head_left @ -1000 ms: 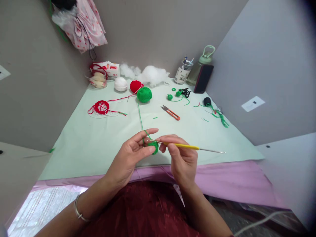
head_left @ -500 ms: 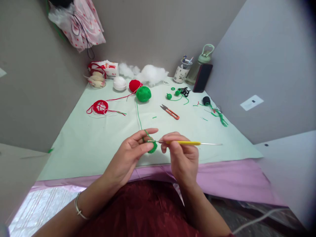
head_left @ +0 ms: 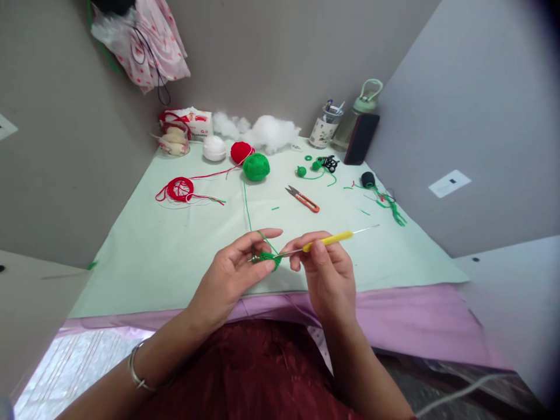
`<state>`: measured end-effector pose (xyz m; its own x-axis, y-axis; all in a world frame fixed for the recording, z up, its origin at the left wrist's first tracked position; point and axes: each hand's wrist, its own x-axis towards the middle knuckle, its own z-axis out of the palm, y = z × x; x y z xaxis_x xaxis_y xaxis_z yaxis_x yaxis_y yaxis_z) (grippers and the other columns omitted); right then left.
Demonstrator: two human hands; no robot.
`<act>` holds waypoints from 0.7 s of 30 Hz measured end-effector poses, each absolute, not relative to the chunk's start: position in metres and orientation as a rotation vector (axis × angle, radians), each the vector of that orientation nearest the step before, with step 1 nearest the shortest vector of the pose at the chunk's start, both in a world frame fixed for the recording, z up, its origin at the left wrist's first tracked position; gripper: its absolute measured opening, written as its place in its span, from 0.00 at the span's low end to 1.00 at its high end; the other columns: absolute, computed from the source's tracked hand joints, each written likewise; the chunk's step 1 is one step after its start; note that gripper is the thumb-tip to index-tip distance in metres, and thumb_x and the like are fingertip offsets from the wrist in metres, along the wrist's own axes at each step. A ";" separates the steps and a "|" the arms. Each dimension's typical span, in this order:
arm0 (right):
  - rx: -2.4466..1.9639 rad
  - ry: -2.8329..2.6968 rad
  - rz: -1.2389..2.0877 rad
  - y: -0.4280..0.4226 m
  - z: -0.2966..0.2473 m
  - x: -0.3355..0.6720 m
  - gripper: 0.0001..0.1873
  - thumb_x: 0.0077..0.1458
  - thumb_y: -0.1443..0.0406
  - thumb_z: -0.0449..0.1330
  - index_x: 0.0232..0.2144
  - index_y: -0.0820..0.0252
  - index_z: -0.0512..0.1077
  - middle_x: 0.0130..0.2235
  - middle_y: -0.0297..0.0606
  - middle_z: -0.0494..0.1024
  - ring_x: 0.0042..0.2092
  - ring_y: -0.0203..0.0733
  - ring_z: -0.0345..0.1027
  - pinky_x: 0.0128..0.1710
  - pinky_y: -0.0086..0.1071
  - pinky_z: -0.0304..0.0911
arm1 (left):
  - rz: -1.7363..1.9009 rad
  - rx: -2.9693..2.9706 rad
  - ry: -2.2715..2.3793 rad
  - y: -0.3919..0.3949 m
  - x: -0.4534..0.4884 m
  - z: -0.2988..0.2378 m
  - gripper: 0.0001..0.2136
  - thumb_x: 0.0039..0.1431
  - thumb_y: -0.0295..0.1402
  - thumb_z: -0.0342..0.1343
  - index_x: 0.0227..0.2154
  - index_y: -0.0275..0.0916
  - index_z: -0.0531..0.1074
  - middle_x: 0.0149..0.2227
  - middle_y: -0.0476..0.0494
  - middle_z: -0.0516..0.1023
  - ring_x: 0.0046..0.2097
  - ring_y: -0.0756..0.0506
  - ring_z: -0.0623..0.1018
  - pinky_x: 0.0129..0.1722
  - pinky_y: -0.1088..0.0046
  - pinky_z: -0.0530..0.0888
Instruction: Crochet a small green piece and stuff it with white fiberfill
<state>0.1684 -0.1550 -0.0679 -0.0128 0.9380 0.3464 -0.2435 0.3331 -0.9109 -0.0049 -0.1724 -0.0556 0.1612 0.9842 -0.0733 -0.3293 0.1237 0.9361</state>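
My left hand (head_left: 236, 265) pinches a small green crochet piece (head_left: 266, 256) between thumb and fingers. Green yarn passes over its raised index finger and runs up the table to a green yarn ball (head_left: 256, 167). In my right hand (head_left: 328, 262) is a crochet hook with a yellow handle (head_left: 335, 239), held like a pencil. Its thin metal tip meets the right side of the green piece, while the other metal end points up to the right. Whether the tip is through a stitch is too small to tell.
Orange thread snips (head_left: 303, 199) lie beyond my hands. A red yarn coil (head_left: 180, 189) is at left; red (head_left: 242, 153) and white (head_left: 214, 149) balls stand behind it. White stuffing (head_left: 273, 133), a pen cup (head_left: 324, 129), a phone (head_left: 361, 139) and a bottle (head_left: 350, 128) line the back.
The hook has swung from nearly level to slanting, its far end now higher. The green piece has turned in my left fingers and shows more of its surface. The view has shifted slightly.
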 end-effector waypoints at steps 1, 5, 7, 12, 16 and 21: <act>-0.763 -1.256 1.050 -0.157 -0.068 0.169 0.13 0.72 0.58 0.58 0.38 0.56 0.79 0.35 0.37 0.85 0.30 0.36 0.73 0.31 0.33 0.72 | 1.179 0.969 0.916 -0.172 -0.005 -0.055 0.17 0.59 0.34 0.72 0.52 0.50 0.85 0.37 0.49 0.75 0.42 0.47 0.74 0.48 0.71 0.71; -0.811 -1.532 0.709 -0.165 -0.068 0.172 0.12 0.74 0.66 0.55 0.45 0.54 0.79 0.41 0.38 0.85 0.35 0.37 0.76 0.37 0.34 0.75 | 1.199 1.063 1.037 -0.174 -0.003 -0.052 0.16 0.61 0.31 0.69 0.52 0.48 0.84 0.37 0.49 0.75 0.41 0.47 0.74 0.48 0.70 0.72; -0.773 -1.738 0.432 -0.167 -0.070 0.172 0.13 0.73 0.69 0.55 0.51 0.54 0.77 0.43 0.40 0.86 0.39 0.40 0.79 0.38 0.36 0.76 | 1.247 1.111 1.106 -0.176 0.000 -0.050 0.16 0.60 0.29 0.69 0.51 0.47 0.84 0.37 0.49 0.75 0.41 0.47 0.74 0.49 0.70 0.72; -0.746 -1.933 -0.126 -0.171 -0.081 0.170 0.21 0.67 0.72 0.61 0.59 0.51 0.77 0.49 0.45 0.86 0.48 0.48 0.82 0.42 0.40 0.80 | 1.184 0.769 0.916 -0.176 0.003 -0.049 0.25 0.58 0.34 0.72 0.59 0.44 0.80 0.36 0.49 0.77 0.41 0.47 0.76 0.48 0.70 0.73; -0.796 -1.708 0.272 -0.169 -0.082 0.170 0.18 0.68 0.71 0.60 0.54 0.48 0.80 0.46 0.40 0.86 0.45 0.45 0.81 0.42 0.40 0.78 | 1.057 0.534 0.767 -0.170 -0.005 -0.049 0.23 0.57 0.35 0.73 0.56 0.38 0.82 0.37 0.46 0.79 0.38 0.48 0.75 0.44 0.71 0.74; -0.741 -1.352 0.821 -0.161 -0.076 0.165 0.13 0.73 0.65 0.56 0.43 0.51 0.82 0.37 0.36 0.83 0.32 0.38 0.74 0.33 0.35 0.73 | 1.138 0.630 0.794 -0.170 -0.003 -0.051 0.22 0.55 0.31 0.74 0.54 0.44 0.84 0.36 0.49 0.79 0.42 0.48 0.76 0.50 0.71 0.72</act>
